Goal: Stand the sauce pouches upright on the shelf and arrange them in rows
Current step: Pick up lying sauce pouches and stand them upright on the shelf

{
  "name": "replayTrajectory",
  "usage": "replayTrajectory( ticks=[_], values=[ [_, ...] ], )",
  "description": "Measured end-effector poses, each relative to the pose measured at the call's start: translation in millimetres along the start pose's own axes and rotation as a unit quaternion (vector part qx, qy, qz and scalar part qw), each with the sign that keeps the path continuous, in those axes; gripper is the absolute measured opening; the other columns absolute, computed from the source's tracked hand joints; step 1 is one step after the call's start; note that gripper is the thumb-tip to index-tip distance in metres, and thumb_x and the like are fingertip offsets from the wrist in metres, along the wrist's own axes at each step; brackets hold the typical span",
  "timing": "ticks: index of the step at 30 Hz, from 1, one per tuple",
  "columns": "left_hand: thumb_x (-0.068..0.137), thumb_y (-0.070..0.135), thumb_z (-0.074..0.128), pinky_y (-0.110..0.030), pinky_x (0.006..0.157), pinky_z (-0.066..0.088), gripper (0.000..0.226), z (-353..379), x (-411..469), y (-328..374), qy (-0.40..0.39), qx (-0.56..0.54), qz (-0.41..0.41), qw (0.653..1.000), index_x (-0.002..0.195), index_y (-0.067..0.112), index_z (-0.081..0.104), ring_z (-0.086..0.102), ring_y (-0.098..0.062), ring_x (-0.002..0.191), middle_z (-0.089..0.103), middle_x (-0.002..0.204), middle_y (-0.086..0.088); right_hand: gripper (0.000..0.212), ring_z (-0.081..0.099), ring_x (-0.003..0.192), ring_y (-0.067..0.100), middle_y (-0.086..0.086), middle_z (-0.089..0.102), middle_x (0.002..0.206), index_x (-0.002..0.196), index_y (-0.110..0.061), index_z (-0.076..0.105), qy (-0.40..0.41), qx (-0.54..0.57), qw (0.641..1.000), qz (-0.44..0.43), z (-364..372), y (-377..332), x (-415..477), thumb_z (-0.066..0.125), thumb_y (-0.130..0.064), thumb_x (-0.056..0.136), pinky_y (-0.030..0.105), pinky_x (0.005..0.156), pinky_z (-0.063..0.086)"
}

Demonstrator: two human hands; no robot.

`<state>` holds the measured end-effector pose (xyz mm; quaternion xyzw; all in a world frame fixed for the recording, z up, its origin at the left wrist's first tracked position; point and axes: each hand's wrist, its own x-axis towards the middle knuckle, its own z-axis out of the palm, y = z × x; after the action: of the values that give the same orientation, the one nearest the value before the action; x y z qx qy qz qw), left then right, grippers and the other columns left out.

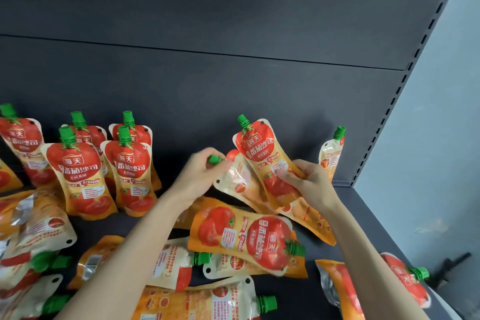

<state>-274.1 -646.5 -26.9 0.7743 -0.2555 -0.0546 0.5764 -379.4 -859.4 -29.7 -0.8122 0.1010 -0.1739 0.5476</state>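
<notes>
Along the bottom of the frame, many flat pouches [244, 239] are seen strewn on the dark shelf [363, 215], some face up and some showing the printed back, with caps pointing various ways.

Above them, at the centre, two pouches are held. The left hand [200, 174] is closed round the green cap [215, 159] of the left pouch [233, 182], which is tilted with its back to the camera. The picture is blurred there, so whether its base touches the shelf cannot be told. Just to the right, the right hand [311, 182] is clamped on the lower body of the right pouch [259, 148]. This pouch is held face-forward, cap up and leaning left, and overlaps the left pouch.

Farther back, at the left of the frame, standing pouches [78, 174] are ranged in two short rows. A lone pouch [331, 156] is stood at the right, near the back panel [233, 73].

The pouches are judged to be soft, filled film that yields under a squeeze, is glossy and is likely to slip. The rigid cap and the neck below it are judged the surest hold for lifting. The base would best be spread flat on the shelf.
</notes>
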Motion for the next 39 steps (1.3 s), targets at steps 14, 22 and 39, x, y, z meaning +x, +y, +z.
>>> replayTrajectory(
  ticks=[14, 22, 39],
  values=[
    [0.085, 0.018, 0.065, -0.02, 0.067, 0.049, 0.025, -21.3, 48.3, 11.8, 0.147, 0.05, 0.092, 0.984, 0.107, 0.009, 0.057, 0.061, -0.008, 0.085, 0.063, 0.092, 0.002, 0.017, 0.064, 0.091, 0.02, 0.005, 0.063, 0.101, 0.097, -0.012, 0.048, 0.024, 0.029, 0.999, 0.011, 81.0, 18.5, 51.3, 0.06, -0.023, 0.091, 0.026, 0.067, 0.056],
    [0.082, 0.016, 0.069, -0.014, 0.069, 0.046, 0.038, -8.3, 34.7, -42.5, 0.109, 0.043, 0.002, 0.993, 0.119, 0.011, 0.058, 0.061, -0.012, 0.104, 0.065, 0.112, -0.001, 0.046, 0.059, 0.101, 0.014, 0.0, 0.062, 0.113, 0.123, -0.015, 0.047, 0.02, -0.064, 0.998, -0.006, 74.5, 17.4, 58.5, 0.069, -0.02, 0.083, 0.031, 0.088, 0.05],
    [0.074, 0.032, 0.072, -0.032, 0.102, 0.039, 0.056, -24.8, 43.4, -37.3, -0.076, -0.209, -0.086, 0.971, 0.125, 0.03, 0.05, 0.054, -0.009, 0.116, 0.062, 0.119, 0.008, 0.026, 0.066, 0.092, 0.016, 0.002, 0.069, 0.098, 0.106, -0.014, 0.063, 0.056, 0.002, 0.998, -0.026, 71.5, 4.4, 55.1, 0.071, -0.011, 0.081, 0.039, 0.086, 0.055]
  ],
)
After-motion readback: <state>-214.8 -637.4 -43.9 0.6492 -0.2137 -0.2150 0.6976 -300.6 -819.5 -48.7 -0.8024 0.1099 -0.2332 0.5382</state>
